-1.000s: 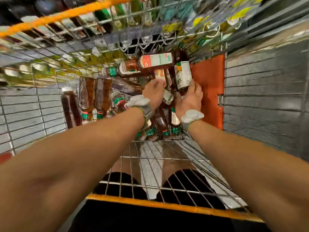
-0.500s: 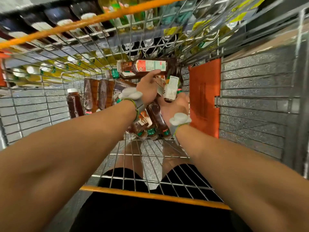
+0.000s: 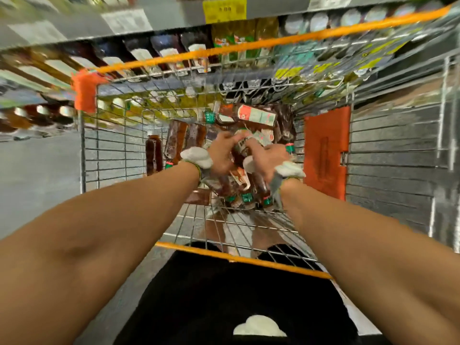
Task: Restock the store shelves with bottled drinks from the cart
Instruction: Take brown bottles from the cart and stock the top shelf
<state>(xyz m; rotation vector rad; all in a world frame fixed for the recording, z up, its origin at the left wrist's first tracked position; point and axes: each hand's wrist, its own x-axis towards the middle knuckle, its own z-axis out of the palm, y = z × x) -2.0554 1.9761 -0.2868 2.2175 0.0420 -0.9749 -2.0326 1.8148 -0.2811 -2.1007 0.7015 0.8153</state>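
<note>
both arms are reaching down into the wire cart, which is standing just in front of the store shelves. the left hand and the right hand are meeting close together over the pile of brown bottles lying at the far end of the cart floor. the left hand's fingers are curling round a labelled bottle that is tilting up between the two hands. the right hand's fingers are bent tight as well, and through the blur they seem to be closing on a green-capped bottle whose cap is poking out beside the knuckles. both wrists are wearing pale padded bands.

another bottle with a red and white label is lying crosswise against the cart's far wall, above the hands. a single dark bottle is standing upright near the left wall, apart from the pile. an orange panel is hanging on the cart's right side. rows of drinks are filling the shelves beyond the orange rim, under a yellow price tag.
</note>
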